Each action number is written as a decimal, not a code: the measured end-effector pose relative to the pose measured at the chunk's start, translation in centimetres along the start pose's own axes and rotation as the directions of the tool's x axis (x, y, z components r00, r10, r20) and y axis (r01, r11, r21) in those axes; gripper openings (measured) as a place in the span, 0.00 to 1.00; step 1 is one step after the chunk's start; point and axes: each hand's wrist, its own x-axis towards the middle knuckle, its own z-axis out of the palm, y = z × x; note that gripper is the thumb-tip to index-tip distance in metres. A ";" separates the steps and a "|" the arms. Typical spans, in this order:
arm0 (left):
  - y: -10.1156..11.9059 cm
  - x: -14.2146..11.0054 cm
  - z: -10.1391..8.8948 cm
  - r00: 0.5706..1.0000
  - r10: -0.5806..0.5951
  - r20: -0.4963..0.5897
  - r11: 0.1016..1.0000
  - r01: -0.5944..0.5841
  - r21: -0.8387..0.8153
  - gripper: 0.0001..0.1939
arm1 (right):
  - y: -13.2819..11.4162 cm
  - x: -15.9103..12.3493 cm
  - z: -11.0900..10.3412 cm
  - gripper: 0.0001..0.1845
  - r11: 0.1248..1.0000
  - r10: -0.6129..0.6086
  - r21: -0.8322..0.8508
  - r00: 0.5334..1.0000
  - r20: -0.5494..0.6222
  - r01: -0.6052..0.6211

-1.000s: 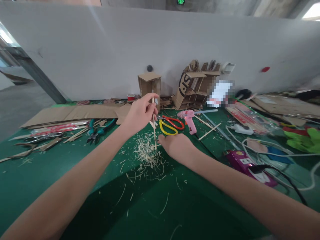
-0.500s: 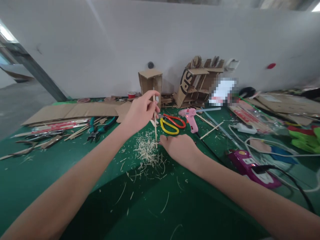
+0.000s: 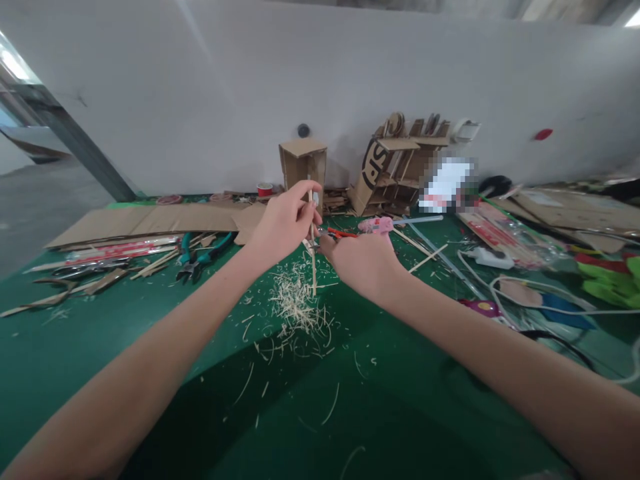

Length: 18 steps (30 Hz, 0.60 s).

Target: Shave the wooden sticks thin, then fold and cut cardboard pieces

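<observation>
My left hand [image 3: 287, 217] is closed on a thin wooden stick [image 3: 315, 273], which it holds upright with the lower end over a heap of pale wood shavings [image 3: 295, 300]. My right hand [image 3: 357, 260] is beside the stick with its fingers curled and pinched at the stick's middle. A small thin edge shows at its fingertips, but what it holds is too small to make out. Behind the right hand lie scissors [image 3: 343, 233], of which only the red handle shows. A pink glue gun [image 3: 377, 225] lies just beyond that hand, its grip mostly hidden.
Green-handled pliers [image 3: 200, 257] and bundled sticks lie left, in front of a cardboard strip [image 3: 150, 223]. Cardboard structures [image 3: 370, 170] stand against the wall. To the right are cables, a purple power strip [image 3: 483, 308] partly behind my forearm, and bagged sticks [image 3: 500, 233].
My right hand has moved up and away along the stick, from near its lower end to its middle, now covering the scissors' yellow handle. My left hand stays nearly still.
</observation>
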 end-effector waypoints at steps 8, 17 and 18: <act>-0.1 0.1 -0.1 1.000 -0.003 -0.005 0.999 0.004 0.034 0.16 | -0.5 0.2 -0.6 0.22 0.997 0.021 0.076 0.993 0.115 -0.030; 0.5 -0.1 -0.2 1.000 -0.007 -0.005 0.995 0.007 0.095 0.17 | -1.3 -1.0 2.2 0.20 0.995 -0.035 0.096 0.996 0.086 0.026; 0.5 -0.1 -0.2 1.000 -0.006 -0.005 0.996 0.007 0.091 0.17 | -1.3 -1.0 2.5 0.20 0.995 -0.030 0.095 0.997 0.074 0.023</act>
